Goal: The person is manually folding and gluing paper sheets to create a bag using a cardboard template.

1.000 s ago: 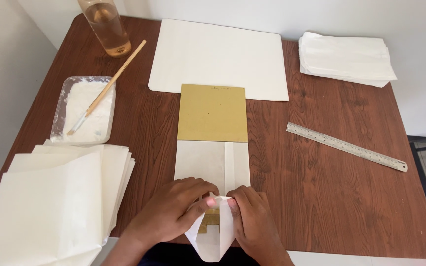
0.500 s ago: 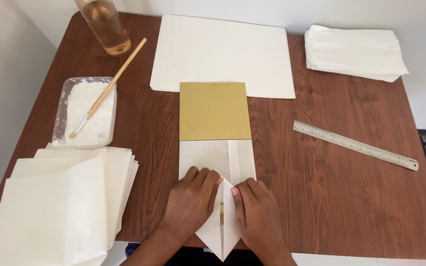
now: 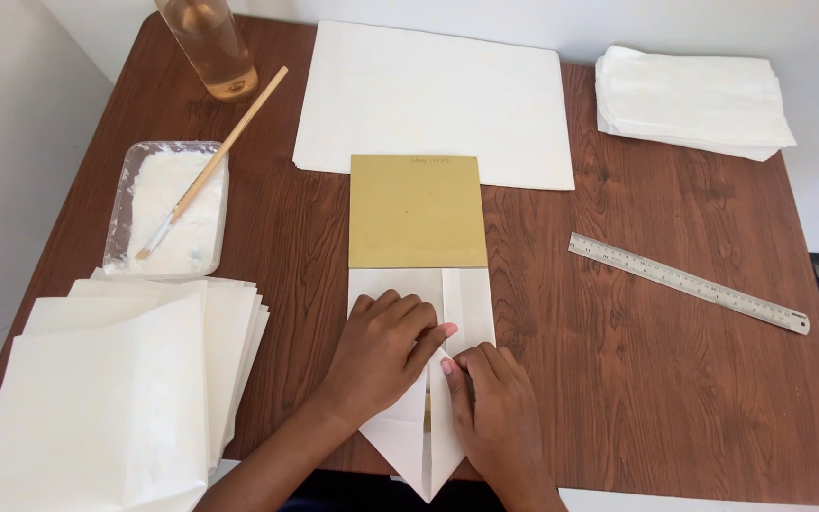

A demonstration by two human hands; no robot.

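Lying flat under both hands, the folded white paper (image 3: 424,379) is pressed by the spread left hand (image 3: 383,349) and right hand (image 3: 490,403), seemingly flat.

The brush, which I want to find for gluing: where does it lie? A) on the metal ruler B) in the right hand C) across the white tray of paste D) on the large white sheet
C: the brush lies slanted across the white tray, its bristle end in the paste.
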